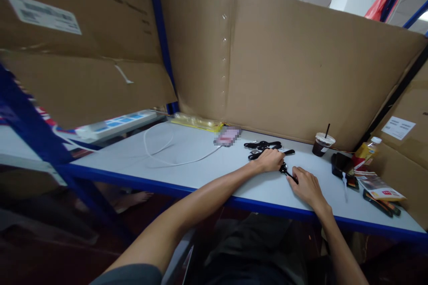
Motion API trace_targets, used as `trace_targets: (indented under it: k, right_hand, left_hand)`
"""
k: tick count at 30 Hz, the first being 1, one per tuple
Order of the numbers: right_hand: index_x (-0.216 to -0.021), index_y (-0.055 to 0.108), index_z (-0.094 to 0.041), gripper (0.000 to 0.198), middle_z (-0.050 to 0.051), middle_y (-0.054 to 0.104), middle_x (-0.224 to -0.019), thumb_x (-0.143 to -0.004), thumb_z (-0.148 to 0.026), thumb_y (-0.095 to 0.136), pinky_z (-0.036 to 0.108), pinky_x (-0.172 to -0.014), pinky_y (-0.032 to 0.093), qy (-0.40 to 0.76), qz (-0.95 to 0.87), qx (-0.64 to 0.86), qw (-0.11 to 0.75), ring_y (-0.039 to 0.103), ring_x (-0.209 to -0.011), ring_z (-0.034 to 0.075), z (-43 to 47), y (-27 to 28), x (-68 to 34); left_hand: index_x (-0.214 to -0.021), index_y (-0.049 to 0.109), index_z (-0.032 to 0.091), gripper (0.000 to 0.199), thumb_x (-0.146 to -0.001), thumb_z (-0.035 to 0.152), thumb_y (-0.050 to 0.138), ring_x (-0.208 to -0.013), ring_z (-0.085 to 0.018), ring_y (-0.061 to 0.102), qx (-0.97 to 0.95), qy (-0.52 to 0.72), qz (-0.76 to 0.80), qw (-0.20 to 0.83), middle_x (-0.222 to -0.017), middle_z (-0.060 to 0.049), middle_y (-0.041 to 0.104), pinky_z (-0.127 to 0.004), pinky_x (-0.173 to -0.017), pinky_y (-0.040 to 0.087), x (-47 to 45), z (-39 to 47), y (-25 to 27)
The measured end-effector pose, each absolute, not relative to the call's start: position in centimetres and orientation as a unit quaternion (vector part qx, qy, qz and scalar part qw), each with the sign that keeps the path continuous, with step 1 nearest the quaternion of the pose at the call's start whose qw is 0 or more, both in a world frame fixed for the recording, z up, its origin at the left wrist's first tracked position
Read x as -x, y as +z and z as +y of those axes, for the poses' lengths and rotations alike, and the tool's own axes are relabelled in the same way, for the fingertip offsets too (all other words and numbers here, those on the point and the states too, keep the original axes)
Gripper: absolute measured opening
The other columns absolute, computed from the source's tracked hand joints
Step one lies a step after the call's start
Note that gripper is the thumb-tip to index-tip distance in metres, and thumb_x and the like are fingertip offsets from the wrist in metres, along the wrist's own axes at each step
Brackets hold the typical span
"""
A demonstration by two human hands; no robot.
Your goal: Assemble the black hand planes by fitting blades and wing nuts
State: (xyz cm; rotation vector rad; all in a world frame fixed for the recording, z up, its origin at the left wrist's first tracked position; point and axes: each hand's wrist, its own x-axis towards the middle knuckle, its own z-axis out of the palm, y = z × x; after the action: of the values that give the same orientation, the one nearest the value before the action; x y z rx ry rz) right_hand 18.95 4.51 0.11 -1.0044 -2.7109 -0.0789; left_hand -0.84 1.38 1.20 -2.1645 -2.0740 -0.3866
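Cardboard walls: panels (301,62) are enclosing the white worktop (207,178), which is carrying everything below.
Power strip: the white block with blue sockets (123,124) is lying at far left, well apart from the hands.
White cable: it (195,160) is looping across the worktop to a pixelated pink object (229,136); slack is best kept clear of the left forearm.
Loose black straps: these strap-like pieces (259,145) are lying just beyond the left hand; nudging them aside would probably free the fingers.
Left hand: it (271,160) is curling palm-down over the black pieces; its fingertips are hiding, so I cannot tell what they are gripping.
Black strip: this slim piece (288,173) is slanting between both hands, low over the worktop; steadying its upper end while working the lower seems wise.
Right hand: it (307,187) is pinching the strip's near end; a light, in-line grip should avoid twisting.
Iced-drink cup: it (321,147) is standing upright with a straw, so the right elbow is best staying tucked.
Bottle: it (368,149) is standing among packets at far right.
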Motion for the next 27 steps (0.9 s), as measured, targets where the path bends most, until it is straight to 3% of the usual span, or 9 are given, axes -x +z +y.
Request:
trace_targets:
  k: [9,13,18,27]
  right_hand:
    - [-0.094,0.058,-0.022,0.012,0.002,0.069,-0.098,-0.098,-0.033,0.055,0.029,-0.065,0.027,-0.020,-0.931,0.341,0.131,0.062,-0.083,0.018,4.7,-0.1,-19.0]
    - [-0.093,0.058,-0.022,0.013,0.002,0.069,-0.097,-0.098,-0.033,0.055,0.029,-0.065,0.026,-0.020,-0.931,0.338,0.134,0.062,-0.081,0.018,4.8,-0.2,-19.0]
    - [-0.090,0.057,-0.022,0.013,0.002,0.069,-0.094,-0.097,-0.034,0.056,0.029,-0.064,0.025,-0.015,-0.932,0.335,0.138,0.061,-0.080,0.017,4.9,-0.3,-19.0]
    - [-0.088,0.055,-0.022,0.015,0.001,0.069,-0.091,-0.097,-0.034,0.057,0.029,-0.062,0.021,-0.011,-0.928,0.342,0.148,0.059,-0.075,0.016,4.9,-0.4,-19.0]
  left_hand:
    - [-0.100,0.067,0.016,0.023,-0.097,0.026,0.047,-0.070,-0.026,0.069,0.789,-0.117,-0.593,0.106,-0.078,-0.011,0.072,-0.033,-0.067,0.048,1.0,0.2,0.8]
    - [-0.099,0.066,0.018,0.022,-0.097,0.028,0.047,-0.071,-0.024,0.069,0.794,-0.128,-0.585,0.100,-0.079,-0.009,0.072,-0.030,-0.065,0.045,1.1,0.2,0.8]
    - [-0.112,0.065,0.019,0.024,-0.099,0.031,0.049,-0.078,-0.025,0.070,0.757,-0.159,-0.628,0.085,-0.087,-0.010,0.075,-0.030,-0.069,0.047,1.0,0.7,0.8]
    - [-0.088,0.071,0.016,0.024,-0.093,0.026,0.050,-0.074,-0.026,0.070,0.749,-0.140,-0.641,0.089,-0.080,-0.012,0.074,-0.031,-0.066,0.045,1.3,0.4,1.1]
